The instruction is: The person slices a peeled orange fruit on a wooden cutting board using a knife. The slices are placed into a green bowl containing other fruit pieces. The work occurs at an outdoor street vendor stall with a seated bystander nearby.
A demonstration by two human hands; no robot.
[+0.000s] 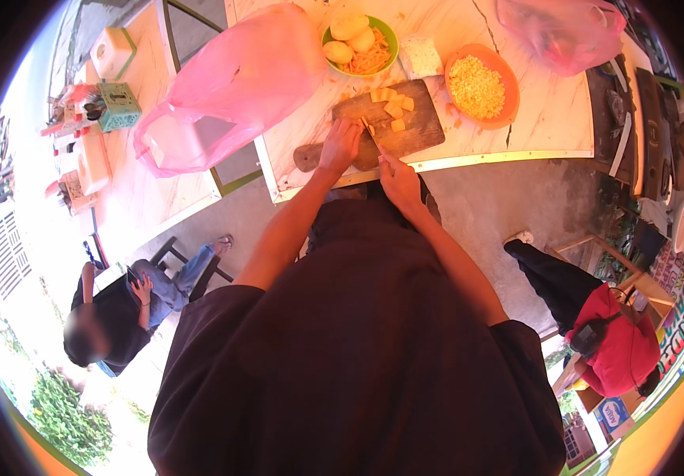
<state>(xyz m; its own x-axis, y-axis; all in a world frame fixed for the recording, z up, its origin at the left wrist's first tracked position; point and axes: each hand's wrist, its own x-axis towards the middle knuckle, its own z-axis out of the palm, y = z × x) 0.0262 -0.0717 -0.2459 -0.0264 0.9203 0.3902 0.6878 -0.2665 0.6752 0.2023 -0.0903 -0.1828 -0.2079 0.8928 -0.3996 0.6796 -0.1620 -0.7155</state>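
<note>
A wooden cutting board (428, 128) with a handle lies at the near edge of the marble-patterned table (547, 131). In my right hand (401, 181) is a knife (370, 128), its blade angled down onto the board. Beside the blade, the fingers of my left hand (340, 146) pinch a small piece of yellow-orange food, mostly hidden by them. Several cut yellow-orange chunks (394, 108) are spread over the board's far half. Beyond it stands a green bowl (395, 37) of pale peeled potatoes (349, 25) and shredded carrot (371, 58).
An orange bowl (515, 89) of yellow corn kernels (475, 86) stands right of a white block-like pack (420, 56). Pink plastic bags (252, 71) lie left and far right. One person (110, 321) sits at left; another in red (612, 339) is at right.
</note>
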